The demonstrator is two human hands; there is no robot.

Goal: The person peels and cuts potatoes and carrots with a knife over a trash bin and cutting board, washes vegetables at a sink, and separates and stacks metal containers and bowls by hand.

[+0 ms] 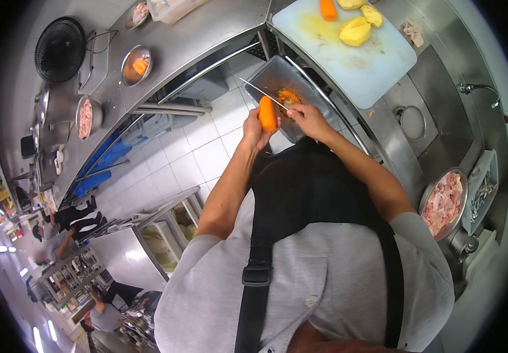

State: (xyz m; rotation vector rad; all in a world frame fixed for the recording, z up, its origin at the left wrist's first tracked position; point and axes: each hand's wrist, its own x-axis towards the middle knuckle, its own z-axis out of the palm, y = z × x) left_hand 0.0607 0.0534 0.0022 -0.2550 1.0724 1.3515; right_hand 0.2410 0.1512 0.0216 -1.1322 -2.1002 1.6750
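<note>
My left hand (255, 130) is wrapped around a peeled orange carrot (267, 113), holding it roughly upright. In my right hand (313, 122) is a thin-bladed knife (258, 90), its blade lying across the carrot's upper end and pointing to the upper left. Below both hands stands a grey plastic bin (310, 88) with orange peelings (288, 96) inside. Whether the knife's edge touches the carrot I cannot tell.
A cutting board (318, 50) at upper right bears peeled potatoes (355, 32) and a carrot (328, 9). Bowls of raw meat (444, 203) and carrot pieces (140, 66) sit on steel counters. A sink (451, 112) lies right. Other people (60, 244) are at lower left.
</note>
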